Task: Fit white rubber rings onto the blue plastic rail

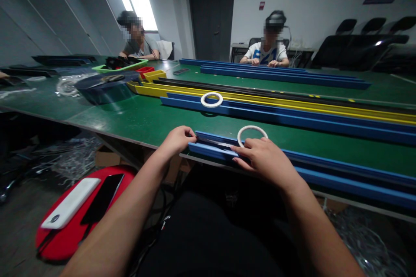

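A long blue channel strip [208, 150] lies along the near table edge. At its left end my left hand [180, 140] is closed, thumb and forefinger pinched at the end of a thin, shiny dark strip [216, 142] in the groove. My right hand [264, 158] bends over the channel farther right, its forefinger reaching down to that strip and its thumb by the near wall. A white ring-shaped tape roll [246, 129] stands tilted against the right hand's curled fingers, which hide its lower part.
Another tape roll [212, 104] rests on a second blue channel [260, 114]. Beyond lie yellow strips [182, 91], a large dark coil [104, 91] and a green tray [143, 65]. Two people sit across the table [146, 125]. A red stool [113, 173] carries a phone and a white device.
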Available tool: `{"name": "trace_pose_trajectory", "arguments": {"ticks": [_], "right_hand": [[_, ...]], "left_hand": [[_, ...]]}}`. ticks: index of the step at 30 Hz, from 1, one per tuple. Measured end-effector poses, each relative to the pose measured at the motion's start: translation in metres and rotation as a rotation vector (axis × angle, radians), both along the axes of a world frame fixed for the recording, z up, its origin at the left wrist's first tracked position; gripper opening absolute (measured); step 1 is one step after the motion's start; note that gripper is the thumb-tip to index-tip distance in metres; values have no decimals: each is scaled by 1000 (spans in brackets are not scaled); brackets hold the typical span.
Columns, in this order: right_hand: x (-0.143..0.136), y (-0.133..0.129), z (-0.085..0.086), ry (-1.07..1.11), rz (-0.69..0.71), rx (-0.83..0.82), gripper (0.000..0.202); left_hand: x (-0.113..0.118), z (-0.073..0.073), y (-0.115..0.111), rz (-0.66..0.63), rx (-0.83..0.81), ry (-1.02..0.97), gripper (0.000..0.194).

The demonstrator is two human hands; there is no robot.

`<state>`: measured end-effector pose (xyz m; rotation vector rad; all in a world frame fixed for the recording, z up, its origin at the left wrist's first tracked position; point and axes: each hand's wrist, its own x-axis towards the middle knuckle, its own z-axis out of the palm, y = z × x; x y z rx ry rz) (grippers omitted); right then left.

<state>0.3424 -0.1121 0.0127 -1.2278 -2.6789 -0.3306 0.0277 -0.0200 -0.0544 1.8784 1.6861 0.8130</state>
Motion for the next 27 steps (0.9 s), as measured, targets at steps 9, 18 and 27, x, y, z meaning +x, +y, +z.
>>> {"name": "trace_pose_trajectory", "arguments": {"ticks": [9,18,27], "right_hand": [[1,0,1,-14,-7,-11,34],[1,-2,1,8,-15,-19,35],[3,-5,4,18,-26,-27,35]], "left_hand": [[0,-1,7,-28,-9,-60,28],[8,27,7,-237,-145,-128,38],[28,58,13,-500,-242,144,40]]}}
